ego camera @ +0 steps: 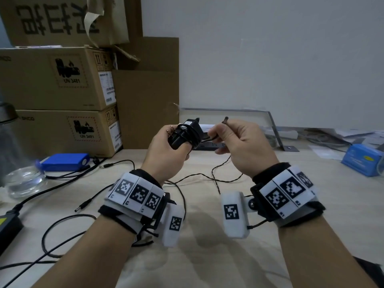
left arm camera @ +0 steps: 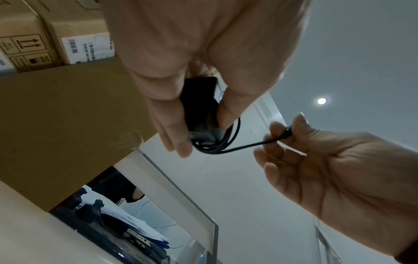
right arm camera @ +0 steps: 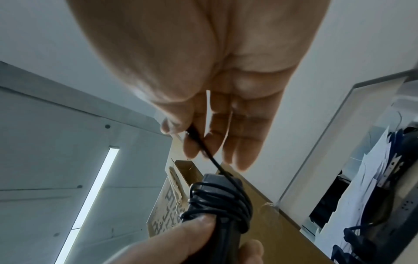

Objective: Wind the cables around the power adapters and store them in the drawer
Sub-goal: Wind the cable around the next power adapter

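A black power adapter [ego camera: 186, 134] with its thin black cable wound several times round it is held above the desk. My left hand [ego camera: 166, 150] grips the adapter [left arm camera: 201, 109] by its body, thumb pressing the coils. My right hand [ego camera: 234, 142] pinches the cable's free end [ego camera: 225, 119] between thumb and forefinger, the plug tip poking up. A short taut stretch of cable [left arm camera: 246, 145] runs from the coils [right arm camera: 220, 205] to that pinch [right arm camera: 194, 135]. No drawer shows in any view.
Loose black cables [ego camera: 116, 163] and barrel plugs [ego camera: 83, 205] lie on the pale desk [ego camera: 207, 235]. A blue pack [ego camera: 64, 161] and a glass vessel [ego camera: 22, 179] sit at the left, stacked cardboard boxes [ego camera: 56, 80] behind. A power strip [ego camera: 209, 145] and blue box [ego camera: 361, 161] lie farther back.
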